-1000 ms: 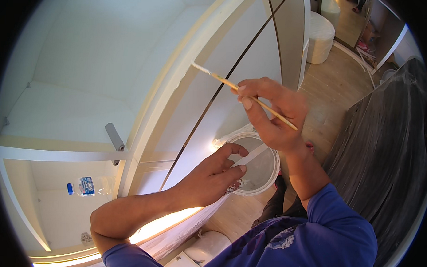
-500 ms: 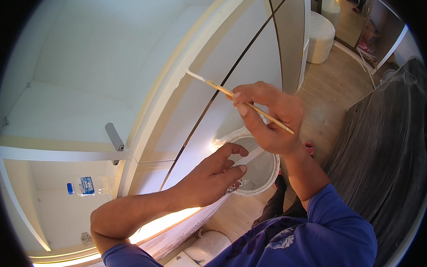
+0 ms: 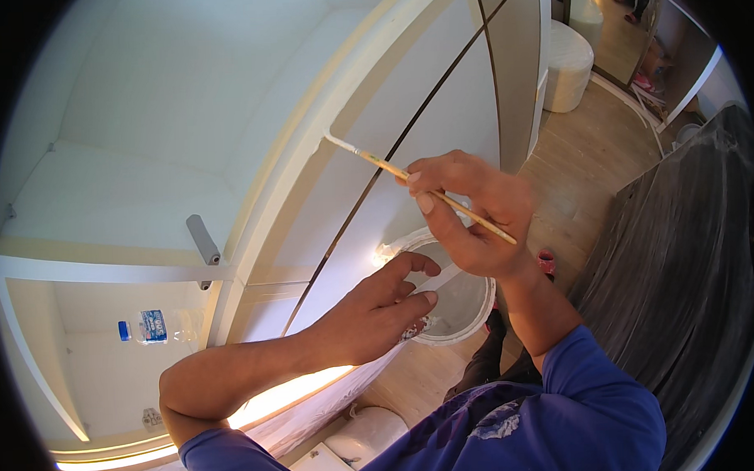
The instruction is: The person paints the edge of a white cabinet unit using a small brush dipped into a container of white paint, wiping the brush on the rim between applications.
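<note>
My right hand (image 3: pixel 476 207) is closed in a pinch around a slim paintbrush (image 3: pixel 434 192) with a wooden handle. The white-coated brush tip touches the pale curved edge (image 3: pixel 308 155) of a cabinet, beside a beige strip. Lower down, my left hand (image 3: pixel 375 310) has curled fingers reaching over the left side of a round white bucket (image 3: pixel 489 302). It appears to grip the bucket there, though the palm hides the contact. A pale strip (image 3: pixel 453 274) crosses the bucket's mouth from near those fingertips. Thick white smears sit on the rim.
Inside the white cabinet at left are a grey cylindrical fitting (image 3: pixel 201 239) and a clear bottle (image 3: pixel 153 326) with a blue cap. Black plastic sheeting (image 3: pixel 668 250) drapes the right side. A white cylindrical stool (image 3: pixel 566 67) stands farther off on the wooden floor (image 3: pixel 570 171).
The brush tip has slid a short way down the cabinet edge toward me. My right hand has shifted slightly left with it. My left hand and the bucket stay nearly still.
</note>
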{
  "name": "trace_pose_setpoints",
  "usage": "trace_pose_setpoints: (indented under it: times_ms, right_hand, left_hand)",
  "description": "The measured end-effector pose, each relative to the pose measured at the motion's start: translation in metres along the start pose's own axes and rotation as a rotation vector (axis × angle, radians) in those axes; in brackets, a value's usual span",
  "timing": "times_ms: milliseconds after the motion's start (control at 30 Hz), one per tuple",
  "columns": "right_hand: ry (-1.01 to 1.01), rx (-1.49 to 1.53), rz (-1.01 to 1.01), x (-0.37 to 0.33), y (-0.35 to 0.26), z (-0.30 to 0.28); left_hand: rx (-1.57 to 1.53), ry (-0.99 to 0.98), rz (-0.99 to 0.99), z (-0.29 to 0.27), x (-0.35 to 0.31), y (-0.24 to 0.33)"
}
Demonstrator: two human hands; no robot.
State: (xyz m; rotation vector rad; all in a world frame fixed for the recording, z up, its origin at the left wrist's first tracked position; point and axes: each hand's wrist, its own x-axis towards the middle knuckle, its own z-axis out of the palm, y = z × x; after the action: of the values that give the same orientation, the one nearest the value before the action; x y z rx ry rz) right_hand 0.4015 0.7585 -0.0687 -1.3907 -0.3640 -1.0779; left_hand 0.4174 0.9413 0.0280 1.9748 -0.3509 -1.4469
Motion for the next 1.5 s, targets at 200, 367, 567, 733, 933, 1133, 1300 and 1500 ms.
trace_pose_setpoints:
  times_ms: [200, 367, 567, 733, 933, 1133, 1300, 1500]
  right_hand:
    - [-0.070, 0.039, 0.037, -0.002, -0.008, -0.002]
    - [0.042, 0.040, -0.002, -0.001, -0.001, -0.001]
    - [-0.037, 0.027, 0.000, -0.001, -0.006, 0.004]
    - [-0.056, 0.009, -0.080, -0.001, -0.006, 0.008]
    - [-0.043, 0.029, -0.016, -0.001, -0.006, 0.004]
    - [-0.113, 0.049, -0.094, -0.003, -0.007, 0.010]
    - [-0.116, 0.027, -0.062, -0.002, -0.007, 0.008]
    - [-0.045, -0.021, -0.014, 0.000, -0.009, 0.004]
  left_hand:
    - [0.004, 0.009, 0.007, 0.001, 0.001, -0.002]
    - [0.014, 0.004, -0.005, 0.001, 0.000, -0.001]
    - [0.014, 0.009, 0.004, 0.001, 0.000, -0.002]
    - [0.017, 0.017, -0.014, 0.001, 0.000, 0.000]
    - [0.031, -0.002, -0.012, 0.000, 0.000, -0.001]
    - [-0.013, 0.003, -0.001, 0.001, 0.003, -0.004]
    - [-0.008, -0.001, -0.005, 0.001, 0.003, -0.005]
    - [0.007, 0.001, 0.000, 0.001, 0.001, -0.005]
